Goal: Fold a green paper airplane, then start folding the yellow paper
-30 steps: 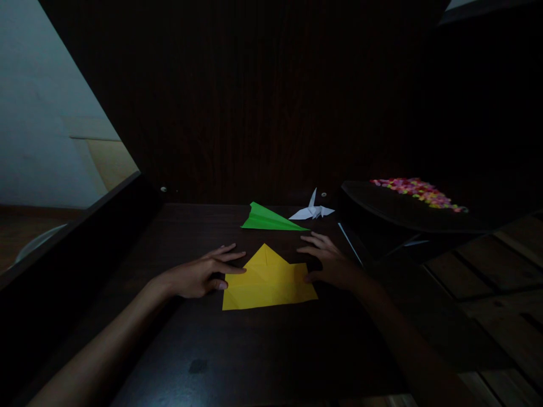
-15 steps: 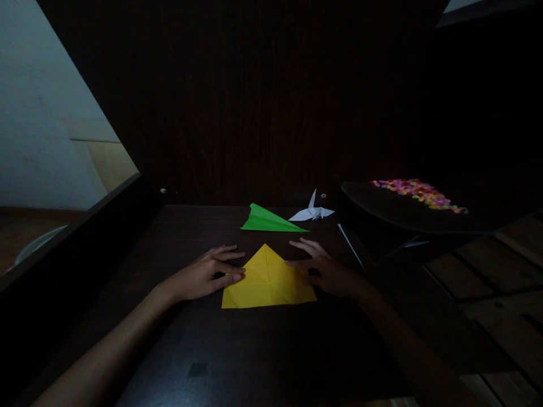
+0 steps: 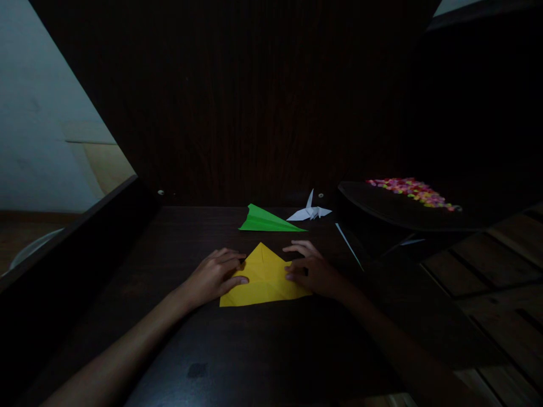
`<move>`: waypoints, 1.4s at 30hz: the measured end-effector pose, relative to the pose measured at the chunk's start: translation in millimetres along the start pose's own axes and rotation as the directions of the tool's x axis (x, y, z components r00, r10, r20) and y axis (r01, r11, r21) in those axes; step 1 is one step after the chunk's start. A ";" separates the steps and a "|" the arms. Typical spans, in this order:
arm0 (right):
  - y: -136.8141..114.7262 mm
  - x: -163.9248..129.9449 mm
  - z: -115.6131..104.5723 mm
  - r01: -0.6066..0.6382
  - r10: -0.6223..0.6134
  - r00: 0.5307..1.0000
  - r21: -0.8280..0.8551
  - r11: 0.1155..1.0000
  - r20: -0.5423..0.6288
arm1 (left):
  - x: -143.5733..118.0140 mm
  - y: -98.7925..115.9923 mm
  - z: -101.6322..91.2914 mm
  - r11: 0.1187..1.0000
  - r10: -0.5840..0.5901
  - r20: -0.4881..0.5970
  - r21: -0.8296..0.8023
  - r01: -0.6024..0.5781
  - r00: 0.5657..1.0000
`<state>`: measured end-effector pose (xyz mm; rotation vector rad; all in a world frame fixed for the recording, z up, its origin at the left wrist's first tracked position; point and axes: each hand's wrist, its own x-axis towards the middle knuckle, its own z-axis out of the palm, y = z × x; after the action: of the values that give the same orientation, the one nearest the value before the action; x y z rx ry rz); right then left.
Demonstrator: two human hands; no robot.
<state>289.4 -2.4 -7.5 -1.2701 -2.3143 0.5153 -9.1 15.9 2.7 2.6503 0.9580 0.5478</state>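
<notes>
Open on the near side, tight at the back

Room here on the tabletop (image 3: 254,350), a broad stretch this side of the yellow paper (image 3: 263,285), flanked by the left arm (image 3: 131,339) and right arm (image 3: 394,333)! Another lane runs out left, up to the raised side board (image 3: 80,226). Past the paper, it's narrow: the green folded paper (image 3: 269,220) blocks, the white folded bird (image 3: 311,213) beside it, the tall back panel (image 3: 237,102) behind. Right, a slim gap, then the thin strip (image 3: 349,246) and dark shelf (image 3: 377,210).
</notes>
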 end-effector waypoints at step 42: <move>-14.3 5.8 6.3 -0.082 0.101 0.992 0.224 0.971 -0.075 | -1.3 5.1 11.5 0.895 -0.244 -0.078 -0.402 0.194 0.967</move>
<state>273.4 -5.4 -4.1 -1.2689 -2.0708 0.7130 -2.2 9.8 -6.0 2.1416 1.0415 0.7702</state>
